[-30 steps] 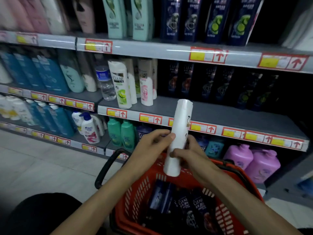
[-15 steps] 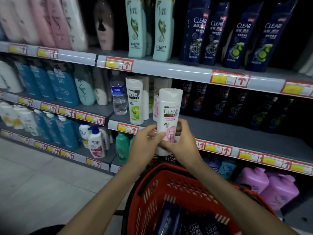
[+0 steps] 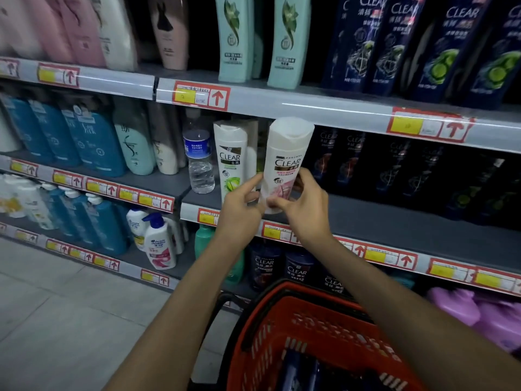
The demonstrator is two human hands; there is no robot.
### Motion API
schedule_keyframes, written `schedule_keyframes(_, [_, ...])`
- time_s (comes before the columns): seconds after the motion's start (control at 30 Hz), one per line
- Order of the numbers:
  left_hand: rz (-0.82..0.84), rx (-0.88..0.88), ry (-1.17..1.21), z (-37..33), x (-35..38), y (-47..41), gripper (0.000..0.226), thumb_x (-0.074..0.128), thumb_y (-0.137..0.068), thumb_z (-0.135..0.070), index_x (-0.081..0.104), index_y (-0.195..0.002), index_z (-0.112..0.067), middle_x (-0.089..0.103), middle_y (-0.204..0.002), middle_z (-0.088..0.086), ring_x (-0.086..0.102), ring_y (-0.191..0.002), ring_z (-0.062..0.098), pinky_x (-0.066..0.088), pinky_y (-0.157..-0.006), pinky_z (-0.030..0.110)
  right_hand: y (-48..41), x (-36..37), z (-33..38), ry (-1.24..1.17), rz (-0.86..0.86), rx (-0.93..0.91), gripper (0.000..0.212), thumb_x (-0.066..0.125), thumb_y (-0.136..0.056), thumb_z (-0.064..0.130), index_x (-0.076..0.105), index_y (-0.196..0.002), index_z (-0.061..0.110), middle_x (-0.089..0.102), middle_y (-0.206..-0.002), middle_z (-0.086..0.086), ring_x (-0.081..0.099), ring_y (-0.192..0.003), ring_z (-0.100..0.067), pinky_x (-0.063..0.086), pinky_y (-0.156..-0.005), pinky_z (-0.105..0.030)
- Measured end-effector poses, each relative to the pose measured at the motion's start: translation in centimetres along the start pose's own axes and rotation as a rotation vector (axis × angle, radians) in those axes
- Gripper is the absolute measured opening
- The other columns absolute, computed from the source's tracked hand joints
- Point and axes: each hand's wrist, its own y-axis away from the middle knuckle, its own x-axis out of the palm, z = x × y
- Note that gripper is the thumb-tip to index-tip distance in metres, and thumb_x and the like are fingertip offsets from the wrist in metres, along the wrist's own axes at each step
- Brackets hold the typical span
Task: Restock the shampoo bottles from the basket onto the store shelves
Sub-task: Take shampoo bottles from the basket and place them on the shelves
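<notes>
Viewing through the head camera, I log the store shelves (image 3: pixel 394 218) across the full frame, with three stocked tiers visible. The red basket (image 3: pixel 282 309) sits at the bottom edge, below my operator's forearms, and dark bottles (image 3: pixel 296 371) lie inside it. On the middle tier, a row of dark CLEAR bottles (image 3: pixel 352 165) stands at the right, set toward the back.

The white shampoo bottle (image 3: pixel 286 162) is cap up, pink label toward the camera, upright with a slight lean, over the front part of the middle tier. It is just right of a white green-label bottle (image 3: pixel 231 162), which stands beside a clear water bottle (image 3: pixel 199 162). I cannot tell whether its base touches the shelf, because the hands cover it.

Left hand (image 3: pixel 239 206): thumb and forefinger pinch the bottle's lower left edge. Right hand (image 3: pixel 306 210): fingers curl round the lower right side and base.
</notes>
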Motion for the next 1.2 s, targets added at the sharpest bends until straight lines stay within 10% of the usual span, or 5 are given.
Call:
schedule_keyframes(0.13, [0.065,-0.015,0.061,-0.2,0.8,-0.3,0.072,0.047,-0.098,0.013,0.04,-0.155,-0.031,0.056,-0.104,-0.028,0.062,-0.091,-0.022,0.058,-0.074,0.021,-1.3,1.0,-0.8,0.012,-0.01,0.003,0.068,0.089,-0.072,0.009,0.058,-0.132,0.022,0.071,-0.117,0.009,0.066,-0.107,-0.005,0.059,-0.09,-0.031])
schedule_keyframes(0.27, [0.051,-0.024,0.083,-0.2,1.5,-0.8,0.075,0.043,-0.097,0.019,0.042,-0.153,-0.03,0.066,-0.116,-0.016,0.071,-0.103,0.006,0.038,-0.094,0.018,-1.5,2.0,-1.7,0.059,-0.033,0.027,0.065,0.09,-0.072,0.013,0.06,-0.129,0.024,0.072,-0.114,0.007,0.066,-0.102,-0.008,0.061,-0.085,-0.037])
schedule_keyframes(0.67, [0.095,-0.054,0.003,1.7,2.3,-1.9,0.066,0.051,-0.097,0.015,0.04,-0.124,-0.044,0.059,-0.099,-0.027,0.06,-0.076,-0.022,0.049,-0.062,0.003,-1.6,3.0,-3.3,0.205,0.015,0.102,0.065,0.088,-0.073,0.023,0.052,-0.128,0.024,0.07,-0.115,0.003,0.068,-0.102,-0.019,0.06,-0.082,-0.044])
schedule_keyframes(0.93, [0.111,-0.157,-0.059,2.3,2.0,-1.6,0.069,0.056,-0.099,0.006,0.032,-0.16,-0.017,0.052,-0.146,0.007,0.045,-0.142,0.021,0.046,-0.11,0.039,-1.9,2.7,-3.1,0.204,0.051,0.174,0.062,0.084,-0.078,0.011,0.048,-0.127,0.022,0.07,-0.115,-0.003,0.068,-0.102,-0.023,0.06,-0.084,-0.045])
schedule_keyframes(1.2, [0.124,-0.078,-0.269,2.3,1.1,-0.1,0.075,0.069,-0.093,0.0,0.037,-0.158,-0.021,0.056,-0.138,0.003,0.06,-0.09,0.011,0.05,-0.077,0.026,0.3,-1.0,-2.2,0.282,0.133,0.208,0.084,0.087,-0.08,0.018,0.04,-0.149,0.021,0.054,-0.14,-0.006,0.055,-0.127,-0.025,0.051,-0.1,-0.039])
